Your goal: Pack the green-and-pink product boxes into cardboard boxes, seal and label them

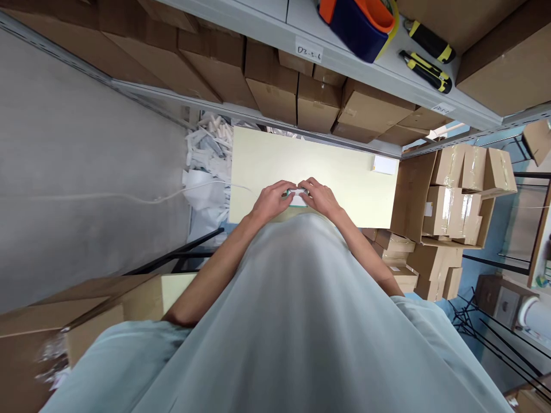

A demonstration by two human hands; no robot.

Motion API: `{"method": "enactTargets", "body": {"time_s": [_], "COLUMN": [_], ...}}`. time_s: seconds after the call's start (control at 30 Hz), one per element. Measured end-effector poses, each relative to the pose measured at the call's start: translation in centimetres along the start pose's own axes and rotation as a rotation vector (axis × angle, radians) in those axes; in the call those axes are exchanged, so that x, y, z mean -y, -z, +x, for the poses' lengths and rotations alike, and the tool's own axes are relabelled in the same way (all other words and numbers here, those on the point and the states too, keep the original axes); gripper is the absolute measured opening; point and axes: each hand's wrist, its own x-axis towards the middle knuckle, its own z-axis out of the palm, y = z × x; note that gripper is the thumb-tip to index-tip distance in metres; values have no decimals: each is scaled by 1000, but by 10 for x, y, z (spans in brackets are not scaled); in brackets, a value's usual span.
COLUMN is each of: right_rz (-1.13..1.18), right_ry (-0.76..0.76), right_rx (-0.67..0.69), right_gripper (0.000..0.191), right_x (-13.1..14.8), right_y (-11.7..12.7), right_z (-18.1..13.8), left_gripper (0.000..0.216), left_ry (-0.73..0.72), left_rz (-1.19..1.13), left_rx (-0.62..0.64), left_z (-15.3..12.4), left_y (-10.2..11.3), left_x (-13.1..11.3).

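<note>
Pale cream tabletop [301,158] below the grey shelf [267,28], and right by its near edge comes the action: a small white piece [298,200] with a green edge, caught between two hands! Left hand [273,199] pinches one end, right hand [321,198] pinches the other, fingers curled in close; whether it touches the table, I cannot tell. Handling looks under way, I'd judge, not finished; how much is left, those fingers hide. Further out, a white box [385,164] lies at the far right corner, apart from the hands, while two black-and-yellow tools [428,71] rest up on the shelf
</note>
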Motion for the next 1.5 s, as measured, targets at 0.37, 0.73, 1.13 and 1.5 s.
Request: {"method": "enactTargets", "body": {"time_s": [0.37,0.73,1.13,1.5], "right_rz": [371,796,1108,950], "right_ry": [-117,-225,-470,-220], "right_rx": [-120,-244,-404,-413], "right_gripper": [17,22,73,99], "right_x": [-12,-38,-70,-57], "right_y": [-24,-43,-66,-5], "right_z": [-4,2,-36,-21], "left_gripper": [25,37,75,40], "left_ry": [80,-12,570,742], "left_rz": [22,282,-669,-879], "left_rx": [42,99,-414,-342], "left_z": [-2,2,21,26], "left_y": [-6,-34,13,-2], "left_x": [-3,-15,12,8]}}
